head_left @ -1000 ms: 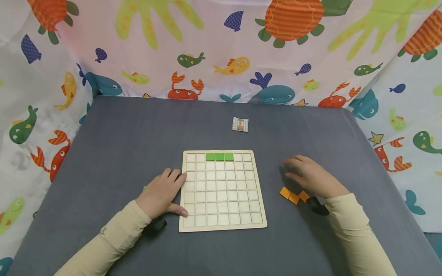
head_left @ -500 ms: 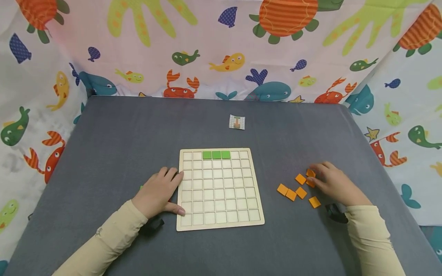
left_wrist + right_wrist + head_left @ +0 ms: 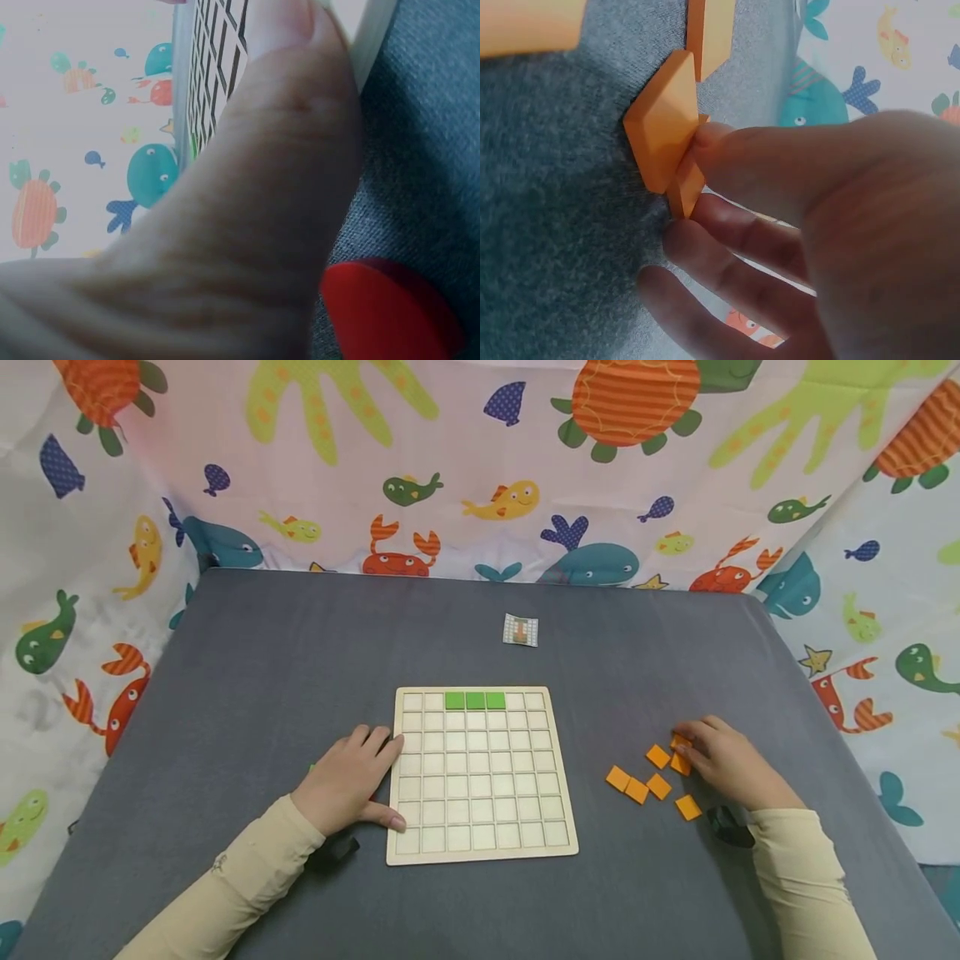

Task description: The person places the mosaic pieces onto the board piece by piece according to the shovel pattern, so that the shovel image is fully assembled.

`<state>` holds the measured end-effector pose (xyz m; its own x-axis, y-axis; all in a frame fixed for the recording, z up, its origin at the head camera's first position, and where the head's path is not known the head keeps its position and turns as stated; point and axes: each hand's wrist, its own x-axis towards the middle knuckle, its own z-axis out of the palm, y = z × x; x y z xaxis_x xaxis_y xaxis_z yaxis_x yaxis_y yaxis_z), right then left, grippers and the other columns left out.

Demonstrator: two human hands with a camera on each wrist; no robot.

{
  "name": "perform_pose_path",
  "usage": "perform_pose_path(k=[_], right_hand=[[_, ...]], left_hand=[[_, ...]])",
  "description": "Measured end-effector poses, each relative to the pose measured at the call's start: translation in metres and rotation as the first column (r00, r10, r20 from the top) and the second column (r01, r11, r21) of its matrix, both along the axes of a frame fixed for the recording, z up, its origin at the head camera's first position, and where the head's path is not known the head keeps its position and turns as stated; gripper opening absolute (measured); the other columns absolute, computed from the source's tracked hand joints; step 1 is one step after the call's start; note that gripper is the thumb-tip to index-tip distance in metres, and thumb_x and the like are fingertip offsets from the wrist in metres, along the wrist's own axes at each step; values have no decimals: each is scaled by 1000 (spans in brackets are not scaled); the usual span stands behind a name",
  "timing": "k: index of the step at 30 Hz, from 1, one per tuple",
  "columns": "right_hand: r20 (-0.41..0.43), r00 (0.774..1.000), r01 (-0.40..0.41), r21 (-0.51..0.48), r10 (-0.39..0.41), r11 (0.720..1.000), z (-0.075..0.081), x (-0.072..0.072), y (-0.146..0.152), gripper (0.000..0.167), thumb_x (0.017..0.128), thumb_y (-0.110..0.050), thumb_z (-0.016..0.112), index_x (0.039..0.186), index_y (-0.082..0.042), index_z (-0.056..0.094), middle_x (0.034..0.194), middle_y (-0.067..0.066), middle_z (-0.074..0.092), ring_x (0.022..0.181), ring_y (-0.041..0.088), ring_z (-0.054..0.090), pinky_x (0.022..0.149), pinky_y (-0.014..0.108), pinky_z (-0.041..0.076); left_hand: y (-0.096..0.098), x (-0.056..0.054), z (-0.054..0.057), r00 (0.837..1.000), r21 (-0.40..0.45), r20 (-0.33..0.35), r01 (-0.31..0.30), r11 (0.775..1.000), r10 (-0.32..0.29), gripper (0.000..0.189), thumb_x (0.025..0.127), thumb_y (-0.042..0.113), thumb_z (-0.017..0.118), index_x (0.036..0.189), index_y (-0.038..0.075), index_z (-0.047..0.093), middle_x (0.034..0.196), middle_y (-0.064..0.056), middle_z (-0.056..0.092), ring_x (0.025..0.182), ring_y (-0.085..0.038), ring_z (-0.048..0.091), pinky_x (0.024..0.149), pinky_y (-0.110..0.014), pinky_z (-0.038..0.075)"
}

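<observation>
A light wooden grid board (image 3: 480, 858) lies on the table with three green square tiles (image 3: 476, 700) in its far row. My left hand (image 3: 348, 785) rests at the board's left edge, thumb and fingertips touching the rim. Under that hand, a red rounded piece (image 3: 386, 311) shows in the left wrist view. My right hand (image 3: 731, 764) is at the far right of a group of orange square tiles (image 3: 658, 787). Its thumb and fingers pinch one orange tile (image 3: 686, 186), beside another orange tile (image 3: 662, 120) that lies against it.
A small printed card (image 3: 521, 630) with a grid pattern lies beyond the board. Grey cloth (image 3: 315, 643) covers the table. A sea-animal curtain (image 3: 465, 539) stands along the back and both sides. A bit of green (image 3: 312, 767) peeks out beside the left hand.
My right hand has moved right and toward the body from one second ago, uncovering several orange tiles, and now has its fingers on one. The left hand stays at the board.
</observation>
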<state>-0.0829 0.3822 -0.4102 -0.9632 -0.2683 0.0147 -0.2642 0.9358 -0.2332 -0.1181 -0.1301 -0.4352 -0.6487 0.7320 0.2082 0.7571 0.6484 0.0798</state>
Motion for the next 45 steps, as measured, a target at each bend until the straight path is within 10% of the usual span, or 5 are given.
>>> perform_pose_path(k=[18, 29, 45], right_hand=[[-66, 997, -31, 68, 35, 997, 5, -9, -3, 24, 79, -4, 74, 101, 5, 67, 89, 12, 59, 77, 22, 57, 68, 43, 52], [-160, 975, -159, 0, 157, 987, 26, -30, -59, 24, 81, -3, 72, 104, -1, 65, 94, 7, 59, 85, 22, 59, 71, 40, 53], [-285, 866, -424, 15, 411, 905, 22, -67, -151, 24, 80, -3, 76, 101, 1, 65, 92, 8, 59, 81, 19, 56, 68, 30, 51]], left_hand=[[2, 1, 5, 1000, -14, 1, 1, 1000, -1, 104, 56, 73, 69, 125, -4, 57, 113, -17, 55, 91, -29, 51, 70, -38, 50], [4, 4, 9, 996, -23, 77, -37, 999, 39, 103, 58, 69, 71, 129, -4, 55, 124, -21, 53, 104, -32, 52, 79, -43, 51], [1, 5, 7, 990, -20, 117, -79, 997, 80, 105, 58, 70, 72, 133, -1, 52, 133, -22, 51, 114, -35, 51, 85, -48, 49]])
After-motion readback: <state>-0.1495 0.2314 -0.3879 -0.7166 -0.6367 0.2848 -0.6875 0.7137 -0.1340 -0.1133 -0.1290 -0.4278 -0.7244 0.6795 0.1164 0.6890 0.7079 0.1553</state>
